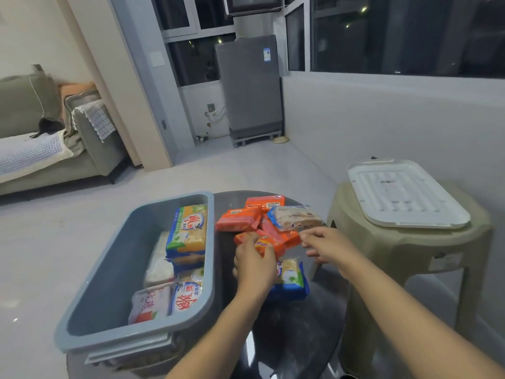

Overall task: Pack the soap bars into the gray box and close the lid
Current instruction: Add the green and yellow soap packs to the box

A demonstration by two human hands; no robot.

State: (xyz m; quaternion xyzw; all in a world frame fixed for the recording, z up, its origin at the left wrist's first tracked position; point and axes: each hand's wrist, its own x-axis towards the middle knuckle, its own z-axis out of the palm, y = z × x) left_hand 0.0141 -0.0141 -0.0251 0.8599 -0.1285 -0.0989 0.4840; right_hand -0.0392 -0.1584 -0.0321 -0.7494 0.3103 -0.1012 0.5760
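Note:
The gray box (pixel 90 283) stands open on the left of a dark round table, with several wrapped soap bars (pixel 187 231) lying inside along its right wall. To the right of the box lies a loose pile of orange-wrapped soap bars (pixel 237 220), a clear-wrapped pale bar (pixel 296 217) and a blue-wrapped yellow bar (pixel 291 277). My left hand (pixel 255 265) is closed on an orange soap bar (pixel 269 243) at the pile's near edge. My right hand (pixel 326 243) hovers just right of that bar, fingers apart and empty. The box's pale lid (pixel 404 192) rests on a stool.
A beige plastic stool (pixel 410 250) stands right of the dark glass table (pixel 295 337) and carries the lid. A sofa is far left; a gray washing machine stands at the back by the windows. Light tiled floor surrounds the table.

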